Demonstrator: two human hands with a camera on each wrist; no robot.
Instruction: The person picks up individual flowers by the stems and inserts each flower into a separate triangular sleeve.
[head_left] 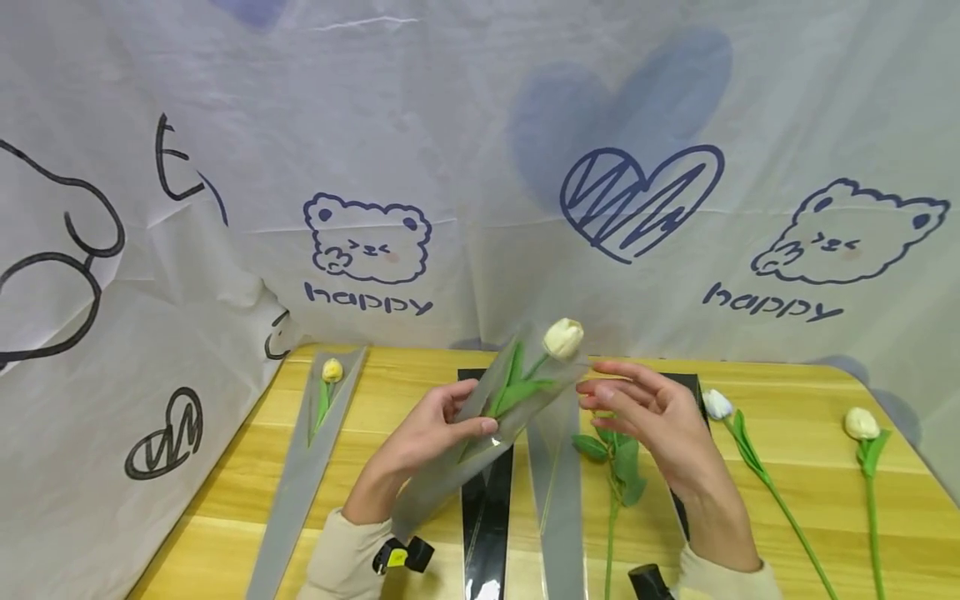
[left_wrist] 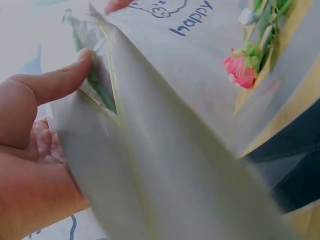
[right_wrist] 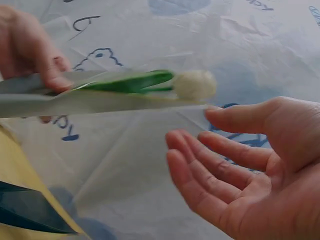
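Note:
My left hand [head_left: 435, 437] grips a translucent grey flower sleeve [head_left: 427, 492] above the table, with the thumb lying across its front. Inside the sleeve is a white tulip [head_left: 563, 339], tilted up to the right, its green leaves [head_left: 517, 387] showing at the open end. In the left wrist view, the sleeve [left_wrist: 165, 165] hides most of the flower. My right hand [head_left: 663, 425] is held just right of the bloom with loosely bent fingers and nothing in them. In the right wrist view, its thumb tip [right_wrist: 215, 115] is right at the sleeve's edge, below the bloom.
On the wooden table [head_left: 217, 533] lie a sleeved yellow tulip [head_left: 332, 371] at left, a black sleeve [head_left: 483, 542] and a grey sleeve [head_left: 562, 533] in the middle. A pink rose [left_wrist: 240, 70], a bluish-white tulip [head_left: 717, 405] and another white tulip [head_left: 862, 423] lie further right. A printed cloth [head_left: 480, 167] hangs behind.

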